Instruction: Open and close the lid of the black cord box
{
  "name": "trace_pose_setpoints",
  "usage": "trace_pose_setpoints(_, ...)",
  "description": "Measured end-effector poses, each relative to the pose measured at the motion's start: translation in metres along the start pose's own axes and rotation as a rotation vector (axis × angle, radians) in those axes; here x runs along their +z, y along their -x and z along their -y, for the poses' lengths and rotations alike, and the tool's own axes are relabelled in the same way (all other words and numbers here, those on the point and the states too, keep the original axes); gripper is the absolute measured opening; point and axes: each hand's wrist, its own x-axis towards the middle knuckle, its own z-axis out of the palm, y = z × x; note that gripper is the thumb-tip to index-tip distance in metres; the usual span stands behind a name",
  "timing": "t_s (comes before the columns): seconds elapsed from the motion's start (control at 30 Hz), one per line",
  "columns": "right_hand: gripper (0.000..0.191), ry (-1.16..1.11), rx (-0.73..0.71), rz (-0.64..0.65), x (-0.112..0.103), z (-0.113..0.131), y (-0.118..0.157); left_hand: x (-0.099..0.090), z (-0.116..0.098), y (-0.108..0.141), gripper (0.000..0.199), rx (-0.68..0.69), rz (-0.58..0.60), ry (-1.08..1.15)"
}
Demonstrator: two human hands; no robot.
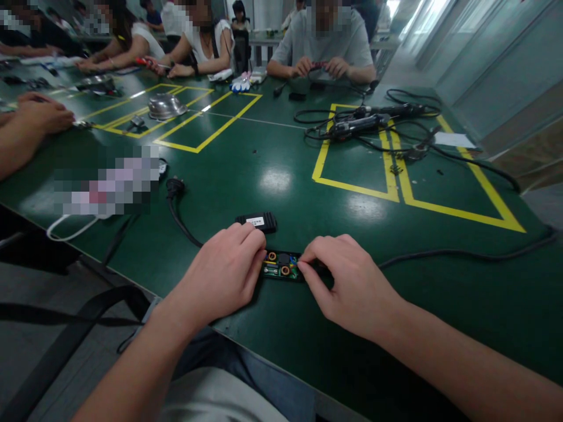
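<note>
A narrow black case with an exposed circuit board (281, 265) lies before me, showing two copper coils, a glass fuse and small coloured wires. Its left end is gripped by my left hand (231, 266), fingers closed over the edge. At the right end, my right hand (345, 278) pinches thumb and forefinger together; whatever is between the tips is too small to make out. Just beyond the board rests a ribbed black cover (259, 222) with a white label. A black power cord with a plug (175, 186) runs toward the left end, and a black cable (461, 253) leads off right.
Black electric screwdrivers (360, 124) with tangled cords lie at the back right within yellow tape. A metal bowl (167, 106) stands farther left. A blurred pinkish item (109, 187) with a white loop lies nearer left. Several people work around the green table (264, 158).
</note>
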Motion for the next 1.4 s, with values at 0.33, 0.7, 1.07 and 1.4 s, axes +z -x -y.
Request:
trace_pose_setpoints(0.33, 0.023, 0.094, 0.008, 0.009, 0.003, 0.001, 0.002, -0.001, 0.002, 0.005, 0.022, -0.045, -0.006, 0.115)
trace_pose_setpoints(0.7, 0.031, 0.042, 0.069, 0.062, 0.002, 0.000, 0.001, 0.002, 0.002, 0.003, 0.026, -0.058, 0.018, 0.090)
trace_pose_setpoints(1.07, 0.024, 0.054, 0.080, 0.051, 0.004, 0.000, 0.000, 0.005, 0.003, 0.001, 0.029, 0.002, 0.003, 0.026)
trace_pose_setpoints(1.4, 0.025, 0.082, 0.084, 0.009, 0.009, -0.002, 0.001, -0.007, 0.018, -0.022, 0.040, -0.227, -0.069, -0.075)
